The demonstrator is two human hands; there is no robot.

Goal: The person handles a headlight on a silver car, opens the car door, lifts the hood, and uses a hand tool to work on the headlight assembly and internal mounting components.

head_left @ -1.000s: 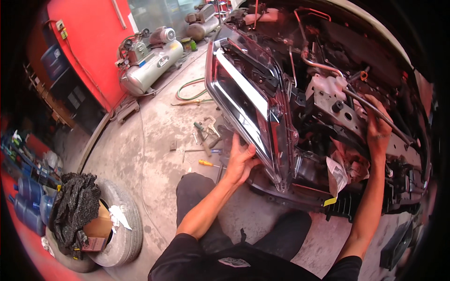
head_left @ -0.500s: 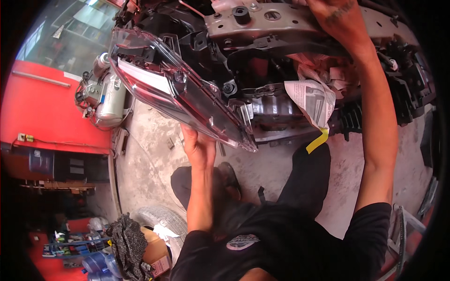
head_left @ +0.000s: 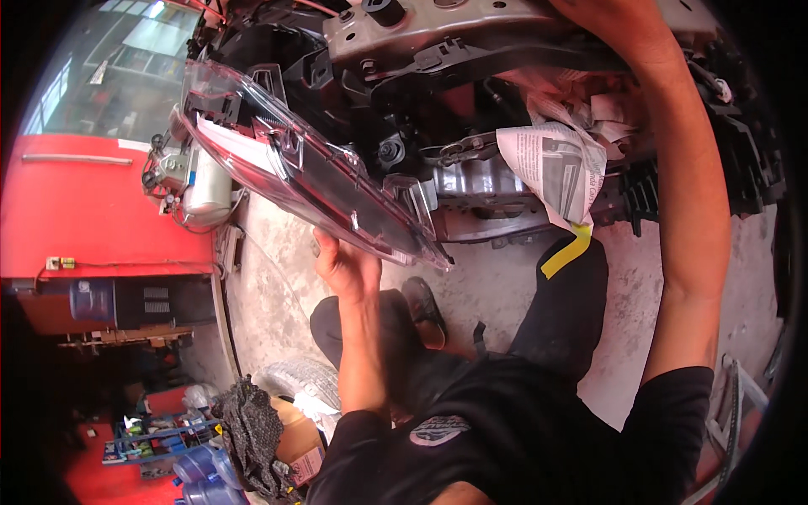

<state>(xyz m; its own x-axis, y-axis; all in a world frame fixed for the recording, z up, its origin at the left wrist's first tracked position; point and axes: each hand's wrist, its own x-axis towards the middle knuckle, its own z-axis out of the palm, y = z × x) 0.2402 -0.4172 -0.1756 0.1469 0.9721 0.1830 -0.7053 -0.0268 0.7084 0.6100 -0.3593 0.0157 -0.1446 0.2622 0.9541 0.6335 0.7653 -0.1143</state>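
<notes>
My left hand (head_left: 345, 265) is closed under the lower edge of a clear-lensed headlight (head_left: 311, 181), which sits tilted at the front of the car's dark, exposed body. My right arm reaches up the right side to the metal crossmember (head_left: 497, 38), where my right hand (head_left: 606, 21) is cut off by the top edge, its fingers out of sight. Crumpled newspaper (head_left: 547, 164) with a strip of yellow tape (head_left: 566, 257) hangs in the opening beside the headlight, over my right leg.
An air compressor (head_left: 206, 189) stands by a red wall (head_left: 93, 210) at left. Behind me at lower left are a tire (head_left: 295, 374) with black wrap and cardboard, blue water jugs (head_left: 198, 480) and a blue rack. A metal stand (head_left: 732, 421) is at lower right.
My view has swung, so the car and headlight now appear higher and farther left, the headlight flatter. My right hand has gone up to the top edge of the picture.
</notes>
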